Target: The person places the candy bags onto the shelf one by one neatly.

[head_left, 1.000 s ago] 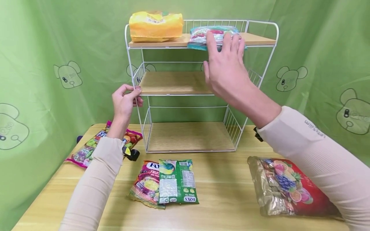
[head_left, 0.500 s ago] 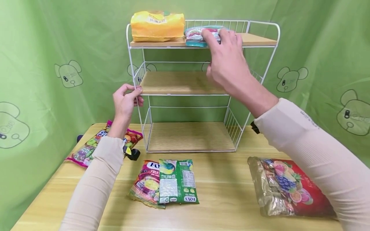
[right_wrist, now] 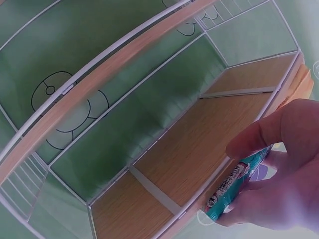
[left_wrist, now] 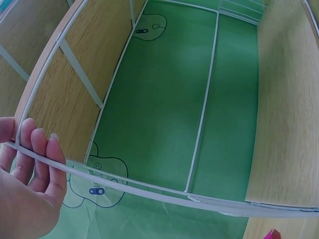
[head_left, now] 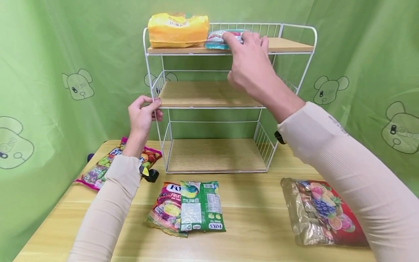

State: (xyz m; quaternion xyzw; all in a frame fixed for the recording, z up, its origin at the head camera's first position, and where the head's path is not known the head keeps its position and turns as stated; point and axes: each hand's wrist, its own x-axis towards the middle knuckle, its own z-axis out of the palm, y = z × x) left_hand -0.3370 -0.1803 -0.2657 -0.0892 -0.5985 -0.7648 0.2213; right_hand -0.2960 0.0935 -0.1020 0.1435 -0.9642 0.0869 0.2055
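Observation:
A white wire rack with three wooden shelves (head_left: pixel 212 156) stands on the table. My left hand (head_left: pixel 141 112) grips its left post at the front corner of the middle shelf; in the left wrist view the fingers (left_wrist: pixel 37 142) curl round the white wire. On the top shelf, my right hand (head_left: pixel 250 67) holds a teal and pink snack packet (head_left: pixel 216 40), its left end close against a yellow bag (head_left: pixel 178 31). From the right wrist, the teal packet (right_wrist: pixel 229 191) shows at the shelf's front edge between thumb and fingers; the hand hides part of it.
A purple Fox's candy bag (head_left: pixel 167 209) lies partly under a green Fox's bag (head_left: pixel 203 207) before the rack. At the left is a pink-edged candy bag (head_left: pixel 101 167), partly behind my left arm. A red and gold candy bag (head_left: pixel 322 214) lies right, partly under my right sleeve.
My right hand has slid the teal packet leftward along the top shelf, closer to the yellow bag. The left hand keeps its grip on the post.

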